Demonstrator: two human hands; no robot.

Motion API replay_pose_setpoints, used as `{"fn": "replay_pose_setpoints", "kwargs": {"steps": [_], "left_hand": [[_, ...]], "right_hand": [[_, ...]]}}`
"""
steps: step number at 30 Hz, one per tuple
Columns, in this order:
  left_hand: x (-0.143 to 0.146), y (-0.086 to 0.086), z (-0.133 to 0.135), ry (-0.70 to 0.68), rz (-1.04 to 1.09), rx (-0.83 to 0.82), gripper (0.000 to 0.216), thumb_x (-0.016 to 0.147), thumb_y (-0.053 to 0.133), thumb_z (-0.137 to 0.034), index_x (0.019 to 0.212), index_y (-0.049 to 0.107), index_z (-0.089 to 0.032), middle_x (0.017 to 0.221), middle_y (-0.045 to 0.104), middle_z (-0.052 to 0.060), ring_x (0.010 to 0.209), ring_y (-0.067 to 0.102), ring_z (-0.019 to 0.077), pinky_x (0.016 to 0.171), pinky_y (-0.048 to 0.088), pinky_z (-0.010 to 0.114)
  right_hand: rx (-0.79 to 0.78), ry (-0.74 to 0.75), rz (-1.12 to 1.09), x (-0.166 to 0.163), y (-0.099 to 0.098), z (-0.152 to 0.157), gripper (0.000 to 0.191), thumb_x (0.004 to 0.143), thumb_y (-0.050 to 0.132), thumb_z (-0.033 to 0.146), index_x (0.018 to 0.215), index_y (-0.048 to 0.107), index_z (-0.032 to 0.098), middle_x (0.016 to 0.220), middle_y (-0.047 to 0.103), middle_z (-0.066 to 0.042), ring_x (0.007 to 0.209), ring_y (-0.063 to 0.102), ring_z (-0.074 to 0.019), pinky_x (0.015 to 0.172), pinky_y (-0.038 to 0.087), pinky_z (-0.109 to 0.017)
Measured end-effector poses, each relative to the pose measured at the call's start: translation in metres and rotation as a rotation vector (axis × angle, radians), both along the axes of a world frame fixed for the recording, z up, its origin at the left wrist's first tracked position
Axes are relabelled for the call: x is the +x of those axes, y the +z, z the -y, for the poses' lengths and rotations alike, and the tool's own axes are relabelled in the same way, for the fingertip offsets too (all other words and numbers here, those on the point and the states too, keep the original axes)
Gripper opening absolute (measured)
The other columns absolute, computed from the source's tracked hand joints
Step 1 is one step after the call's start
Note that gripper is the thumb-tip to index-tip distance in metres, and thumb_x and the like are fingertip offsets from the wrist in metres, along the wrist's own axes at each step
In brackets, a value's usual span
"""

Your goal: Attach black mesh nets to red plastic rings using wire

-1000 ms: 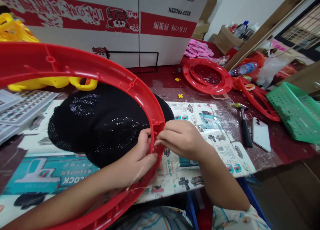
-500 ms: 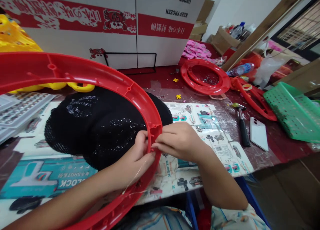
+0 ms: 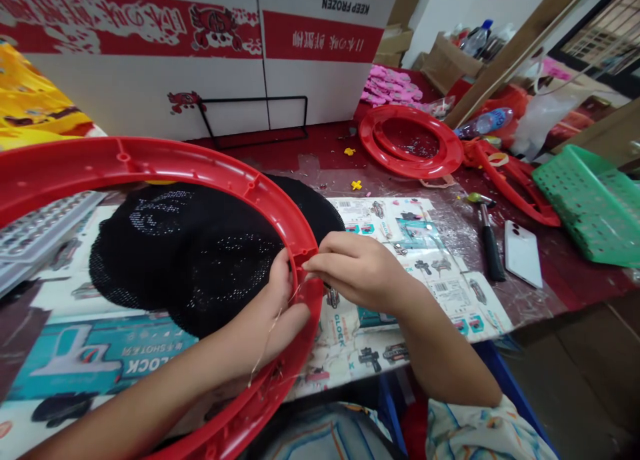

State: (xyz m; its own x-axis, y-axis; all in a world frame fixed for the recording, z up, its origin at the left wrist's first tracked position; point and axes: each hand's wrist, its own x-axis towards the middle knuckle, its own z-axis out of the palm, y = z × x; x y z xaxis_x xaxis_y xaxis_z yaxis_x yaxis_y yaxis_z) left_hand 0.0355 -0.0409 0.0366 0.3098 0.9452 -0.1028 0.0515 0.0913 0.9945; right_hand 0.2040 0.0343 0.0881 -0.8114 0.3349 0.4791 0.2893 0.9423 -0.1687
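A large red plastic ring [image 3: 235,180], its ribbed, hollow side showing, stands tilted over the table and runs out of view at the left. My left hand [image 3: 273,313] is closed on its near right section, fingers behind the rim and thumb across the channel. At the same section, the thumb and forefinger of my right hand [image 3: 357,270] are pinched together inside the channel. A thin copper-coloured wire [image 3: 269,337] trails from those fingertips down across my left hand. Behind the ring lies a black mesh fabric piece [image 3: 175,247] on the printed sheets.
A white carton [image 3: 150,80] stands at the back, with a black wire frame before it. To the right are red rings [image 3: 370,143], a hammer [image 3: 490,243], a white phone [image 3: 523,253] and a green basket [image 3: 575,200]. A parts tray [image 3: 45,237] sits at left.
The far left part of the ring has dipped lower in view. My right fingertips have shifted slightly up along the ring, and the wire now reaches up to them. My left hand keeps its hold.
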Motion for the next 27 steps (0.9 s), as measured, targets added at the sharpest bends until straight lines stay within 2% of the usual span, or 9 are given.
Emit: {"fn": "replay_pose_setpoints", "kwargs": {"steps": [3,6,9,12,16,21,24,27], "left_hand": [[-0.001,-0.004,0.001,-0.03,0.044,-0.026,0.069,0.079,0.045,-0.013,0.139,0.014,-0.027,0.126,0.051,0.007,0.106,0.054,0.0224,0.095,0.043,0.043],[0.0,0.0,0.003,-0.062,0.088,-0.102,0.06,0.081,0.043,-0.012,0.133,0.018,-0.027,0.112,0.054,0.005,0.093,0.056,0.0194,0.081,0.047,0.037],[0.001,0.006,0.005,-0.039,0.089,-0.118,0.05,0.08,0.044,-0.01,0.124,0.027,-0.027,0.105,0.052,0.002,0.088,0.054,0.017,0.076,0.046,0.031],[0.001,0.008,0.004,-0.035,0.103,-0.101,0.047,0.075,0.047,-0.007,0.116,0.031,-0.024,0.1,0.05,0.001,0.087,0.054,0.0164,0.076,0.046,0.031],[-0.002,0.004,0.004,-0.107,0.104,-0.146,0.048,0.078,0.046,-0.009,0.12,0.029,-0.024,0.101,0.052,0.002,0.083,0.055,0.0164,0.075,0.047,0.032],[-0.005,-0.004,0.006,-0.153,0.094,-0.104,0.058,0.082,0.045,-0.01,0.134,0.025,-0.027,0.119,0.052,0.006,0.107,0.052,0.0219,0.091,0.043,0.038],[-0.003,-0.002,0.008,-0.126,0.083,-0.132,0.058,0.086,0.049,-0.019,0.137,0.023,-0.027,0.118,0.053,0.007,0.108,0.052,0.023,0.092,0.044,0.04],[0.001,0.002,0.01,-0.039,0.119,-0.19,0.049,0.089,0.052,-0.036,0.132,0.03,-0.027,0.114,0.055,0.006,0.098,0.056,0.0219,0.084,0.049,0.037]], "right_hand": [[-0.012,-0.004,-0.003,0.0,-0.003,-0.001,0.021,0.095,0.046,0.02,0.093,0.065,0.012,0.082,0.06,-0.005,0.071,0.053,-0.0114,0.063,0.044,-0.022],[-0.044,-0.011,0.016,0.001,-0.002,-0.002,0.021,0.095,0.047,0.022,0.094,0.065,0.012,0.084,0.061,-0.006,0.073,0.054,-0.0116,0.064,0.045,-0.022],[-0.088,-0.005,0.019,0.002,0.0,-0.001,0.021,0.095,0.048,0.023,0.092,0.066,0.012,0.083,0.061,-0.005,0.072,0.054,-0.011,0.064,0.046,-0.022],[-0.132,0.021,0.009,0.002,0.002,0.001,0.021,0.094,0.048,0.019,0.091,0.066,0.011,0.083,0.06,-0.006,0.072,0.054,-0.0107,0.063,0.045,-0.021],[-0.189,0.062,0.009,0.003,0.003,0.001,0.019,0.092,0.047,0.013,0.091,0.067,0.011,0.084,0.06,-0.005,0.072,0.054,-0.01,0.064,0.045,-0.02],[-0.201,-0.004,0.048,0.002,0.003,0.001,0.02,0.093,0.049,0.019,0.09,0.067,0.011,0.083,0.061,-0.005,0.071,0.055,-0.011,0.064,0.045,-0.022],[-0.238,-0.022,0.029,0.0,0.002,0.002,0.017,0.092,0.052,0.019,0.089,0.067,0.01,0.083,0.063,-0.006,0.073,0.057,-0.0115,0.066,0.046,-0.022],[-0.268,-0.018,0.009,-0.001,0.001,0.003,0.016,0.091,0.054,0.021,0.087,0.066,0.011,0.081,0.063,-0.005,0.073,0.058,-0.0111,0.065,0.045,-0.022]]}}
